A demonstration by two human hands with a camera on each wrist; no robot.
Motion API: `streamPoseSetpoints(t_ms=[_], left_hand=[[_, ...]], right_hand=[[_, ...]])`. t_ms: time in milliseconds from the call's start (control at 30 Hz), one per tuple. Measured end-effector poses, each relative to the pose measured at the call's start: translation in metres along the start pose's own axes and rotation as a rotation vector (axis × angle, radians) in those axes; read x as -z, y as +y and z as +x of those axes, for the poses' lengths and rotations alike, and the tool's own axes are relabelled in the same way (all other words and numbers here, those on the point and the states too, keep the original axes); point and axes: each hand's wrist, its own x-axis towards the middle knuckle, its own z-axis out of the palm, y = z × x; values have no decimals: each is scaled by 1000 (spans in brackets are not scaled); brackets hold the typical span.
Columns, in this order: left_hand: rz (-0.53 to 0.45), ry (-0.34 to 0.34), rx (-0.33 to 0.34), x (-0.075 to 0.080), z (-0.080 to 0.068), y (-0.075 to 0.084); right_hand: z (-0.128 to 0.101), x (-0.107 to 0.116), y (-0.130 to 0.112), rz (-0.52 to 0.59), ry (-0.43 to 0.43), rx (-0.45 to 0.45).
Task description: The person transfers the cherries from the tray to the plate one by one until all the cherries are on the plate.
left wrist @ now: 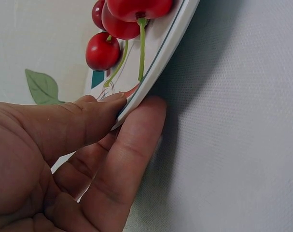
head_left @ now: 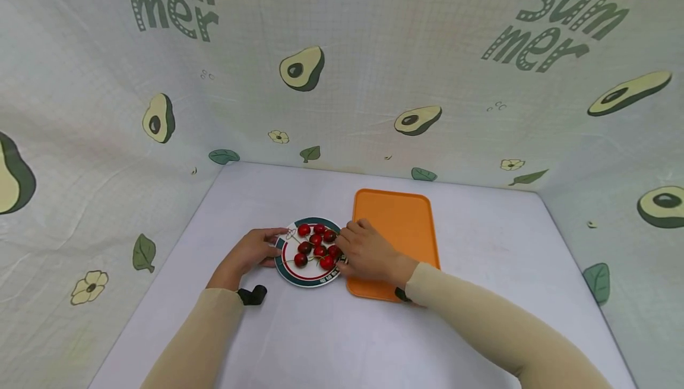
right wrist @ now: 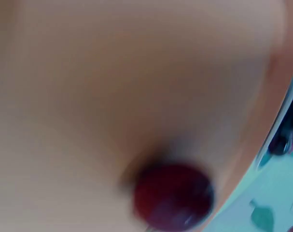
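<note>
Pinching the plate (head_left: 307, 279) rim, the left hand (head_left: 251, 252) steadies it; right hand (head_left: 369, 252) grips a cherry (right wrist: 173, 195) at the plate's right edge. Tugged stems could drag neighbouring cherries (head_left: 315, 243) off.

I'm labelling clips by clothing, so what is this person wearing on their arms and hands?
Both arms wear long, close-fitting beige sleeves, left sleeve and right sleeve, ending at the wrists. A small black strap-like piece sits at each wrist: the left wrist piece and the right wrist piece. The left hand and right hand are bare: no gloves, and no rings can be made out.
</note>
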Motion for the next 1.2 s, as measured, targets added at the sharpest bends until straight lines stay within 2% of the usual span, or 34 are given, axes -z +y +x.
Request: streamPoseSetpoints(t_ms=[267, 433, 633, 833, 1200], left_hand=[[3, -1, -11, 0, -1, 1], [11, 3, -15, 1, -1, 1], [-1, 1, -14, 1, 0, 1], [11, 6, -14, 1, -1, 1], [0, 1, -9, 0, -2, 1]], right_hand=[[-49, 5, 31, 16, 18, -71], [-74, -2, 35, 36, -6, -98], [-91, -8, 37, 13, -30, -116], [-97, -14, 42, 4, -21, -92], [-78, -23, 44, 7, -17, -102]])
